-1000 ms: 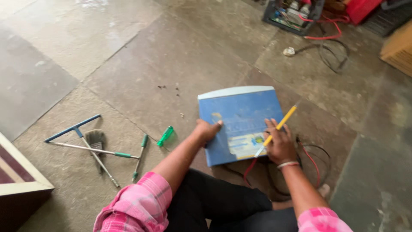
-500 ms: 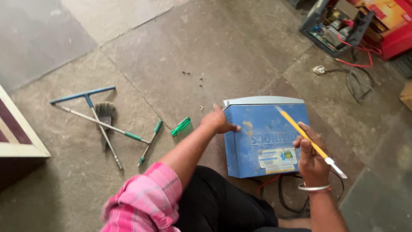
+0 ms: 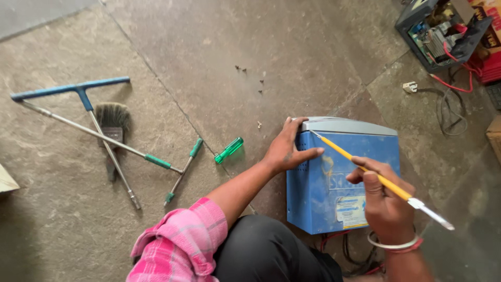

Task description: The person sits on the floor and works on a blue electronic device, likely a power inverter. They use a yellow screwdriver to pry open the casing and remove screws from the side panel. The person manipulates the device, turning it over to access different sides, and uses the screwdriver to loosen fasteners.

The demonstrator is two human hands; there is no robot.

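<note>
A blue metal box [image 3: 334, 198] with a grey top edge lies on the stone floor in front of me. My left hand [image 3: 286, 149] grips its left upper corner, fingers spread over the side. My right hand [image 3: 383, 206] holds a long yellow-handled tool [image 3: 365, 169] like a pen; its thin end points at the box's top left corner and its silver flat end sticks out to the lower right. Cables [image 3: 355, 256] show under the box.
On the floor to the left lie a blue T-handle wrench [image 3: 78, 91], a brush [image 3: 112, 128], a green-gripped T-handle tool [image 3: 156, 161] and a small green screwdriver [image 3: 228, 150]. Several small screws [image 3: 250, 83] are scattered above. An opened electronics case [image 3: 441, 31] with red wires and a white plug [image 3: 410, 86] sit at the top right.
The view has shifted closer and the box sits lower right in it. My left hand stays on the box's corner. The yellow tool's tip has swung toward the top left corner.
</note>
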